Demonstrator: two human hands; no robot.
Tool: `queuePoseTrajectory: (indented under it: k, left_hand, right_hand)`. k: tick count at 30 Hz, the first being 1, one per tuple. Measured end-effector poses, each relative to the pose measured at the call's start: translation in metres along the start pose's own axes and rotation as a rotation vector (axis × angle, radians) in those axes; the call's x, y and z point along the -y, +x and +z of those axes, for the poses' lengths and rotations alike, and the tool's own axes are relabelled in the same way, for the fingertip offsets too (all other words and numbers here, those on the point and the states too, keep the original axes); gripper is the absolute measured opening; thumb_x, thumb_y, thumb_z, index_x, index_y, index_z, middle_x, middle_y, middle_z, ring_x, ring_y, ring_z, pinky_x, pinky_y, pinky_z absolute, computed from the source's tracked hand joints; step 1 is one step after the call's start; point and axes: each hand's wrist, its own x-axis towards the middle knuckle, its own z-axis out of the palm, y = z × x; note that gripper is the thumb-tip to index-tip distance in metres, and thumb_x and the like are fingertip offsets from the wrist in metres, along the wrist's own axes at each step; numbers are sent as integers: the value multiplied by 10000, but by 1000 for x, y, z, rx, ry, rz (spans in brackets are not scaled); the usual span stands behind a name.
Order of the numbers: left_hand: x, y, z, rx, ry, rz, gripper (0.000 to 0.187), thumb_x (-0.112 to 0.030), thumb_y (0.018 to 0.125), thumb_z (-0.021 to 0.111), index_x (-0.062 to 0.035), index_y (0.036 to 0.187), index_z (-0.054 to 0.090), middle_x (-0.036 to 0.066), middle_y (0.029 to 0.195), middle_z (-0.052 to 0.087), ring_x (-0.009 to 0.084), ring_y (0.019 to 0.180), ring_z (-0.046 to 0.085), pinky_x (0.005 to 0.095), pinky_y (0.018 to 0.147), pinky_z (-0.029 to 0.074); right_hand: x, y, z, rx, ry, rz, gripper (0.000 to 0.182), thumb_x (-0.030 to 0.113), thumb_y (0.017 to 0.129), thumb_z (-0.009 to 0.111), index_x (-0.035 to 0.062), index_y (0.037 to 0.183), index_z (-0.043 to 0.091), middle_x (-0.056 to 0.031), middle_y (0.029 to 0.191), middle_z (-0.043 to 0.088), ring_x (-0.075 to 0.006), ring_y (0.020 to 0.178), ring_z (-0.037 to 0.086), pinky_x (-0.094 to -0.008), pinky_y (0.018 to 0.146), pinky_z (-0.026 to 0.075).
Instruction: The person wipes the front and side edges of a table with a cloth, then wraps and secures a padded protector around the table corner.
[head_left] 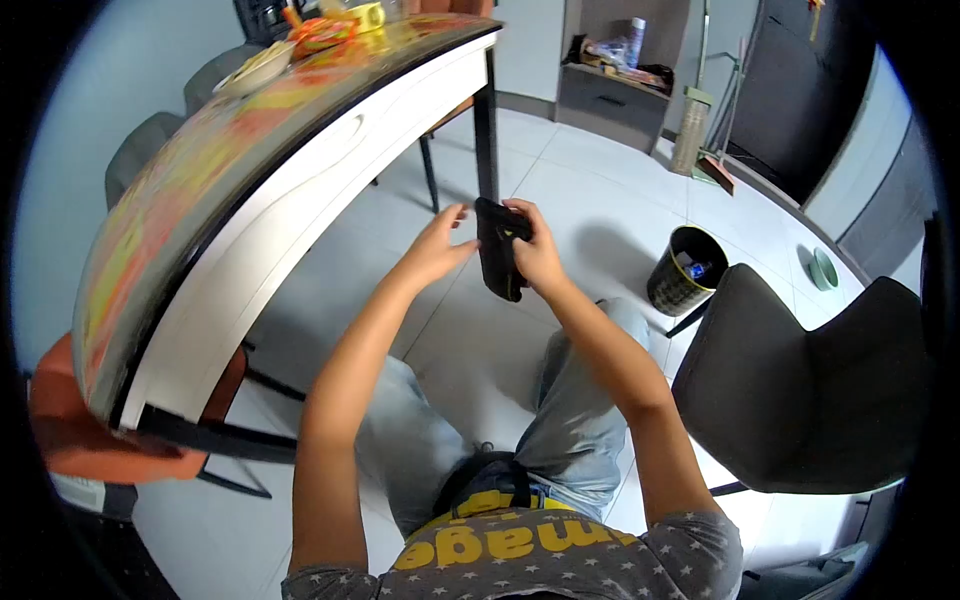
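Observation:
A black flat object [497, 250], maybe a phone or a pouch, is held upright in front of my knees. My right hand [538, 248] grips its right side, with the thumb across its face. Just left of it is my left hand [442, 243], its fingers and thumb apart, the thumb tip close to the object's left edge. Whether that thumb touches it is too small to tell.
A long table [290, 170] with a bowl [258, 70] curves along the left. At the right are a dark chair [790, 390], a black bin [688, 270] and a green bowl [823, 270] on the floor. A cabinet [610, 108] and broom [717, 172] stand farther back.

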Motion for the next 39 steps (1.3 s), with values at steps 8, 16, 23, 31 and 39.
queuePoseTrajectory:
  k: [8,16,23,31,39]
  left_hand:
    - [10,92,34,325,-361,-156,374,-133,846,648,1,1167,512,90,1116,596,179,1054,544,320,924,417]
    - [76,172,17,188,-543,-248,274,-130,886,599,-2,1112,516,59,1036,603,125,956,549,272,856,424]
    - [104,278,55,258,-622,-205,246,-93,875,593,0,1099,547,64,980,621,129,893,573,253,788,448]
    - [152,387,98,93,-405,-351,411,-233,909,541,-31,1259,463,77,1147,553,173,1045,525,314,870,412]
    - [217,428,90,-260,-635,-553,519,-209,867,563,-22,1318,389,142,1254,483,246,1162,472,407,956,379]
  right_hand:
    - [-17,81,-43,-58,305,187,297,41,865,614,59,1146,518,-55,1037,586,-152,974,539,-273,839,447]
    - [-71,183,-30,-68,255,266,416,110,824,684,27,1187,498,-100,1050,581,-177,967,550,-296,840,452]
    - [-97,240,-85,49,379,519,448,152,754,756,-48,1102,557,-112,995,622,-187,916,591,-317,788,481]
    - [-176,332,-118,-493,-258,-46,482,-138,666,492,24,1116,433,-201,1036,579,-300,968,589,-331,813,464]
    - [-192,448,-79,-413,-361,-549,652,-207,529,467,33,1127,564,-164,1190,550,-339,1123,525,-357,957,423]
